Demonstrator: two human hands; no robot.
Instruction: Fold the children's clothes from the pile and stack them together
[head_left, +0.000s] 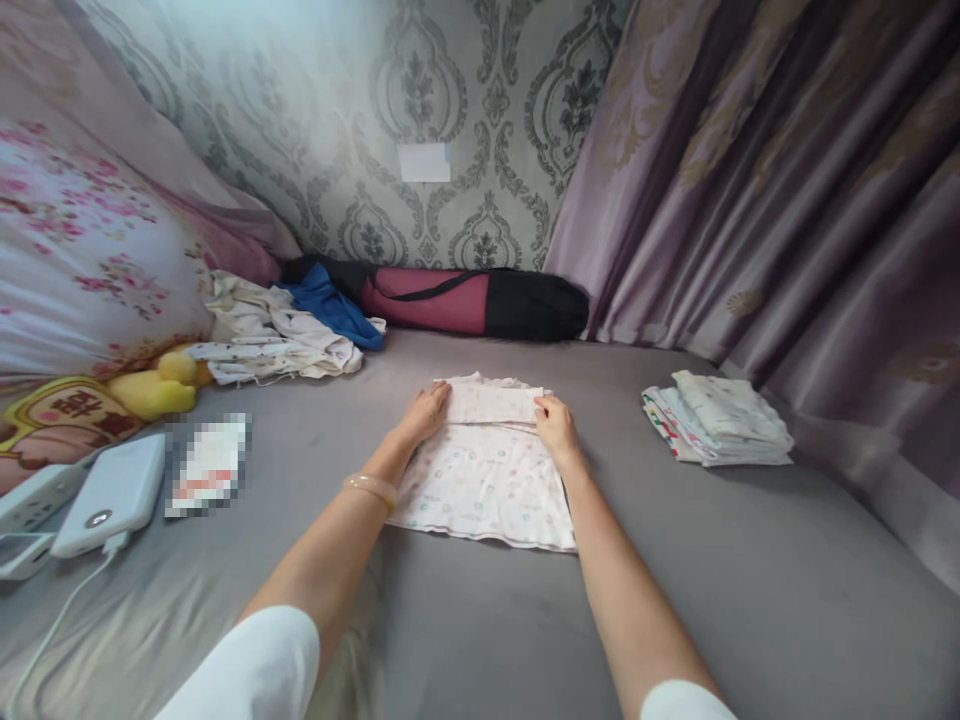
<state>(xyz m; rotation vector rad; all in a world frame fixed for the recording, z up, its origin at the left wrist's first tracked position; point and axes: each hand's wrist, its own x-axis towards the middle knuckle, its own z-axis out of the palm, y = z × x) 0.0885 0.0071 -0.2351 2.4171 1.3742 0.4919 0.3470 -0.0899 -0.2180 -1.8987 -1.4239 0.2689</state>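
Observation:
A small white shirt (487, 490) with a pale pastel print lies spread on the grey bed sheet. Across its far end runs a folded strip of the same cloth. My left hand (429, 408), with a pale bangle on the wrist, rests flat on the strip's left end, fingers stretched out. At the opposite end, my right hand (555, 422) pinches the edge of the strip between thumb and fingers.
Folded clothes (724, 420) are stacked at right. At left lie crumpled clothes (277, 335), a blue cloth (334, 305), a yellow plush toy (154, 388), a white power bank (112, 495) with cable, and a blurred packet (208, 465). A red-black long bag (442, 300) lies along the wall.

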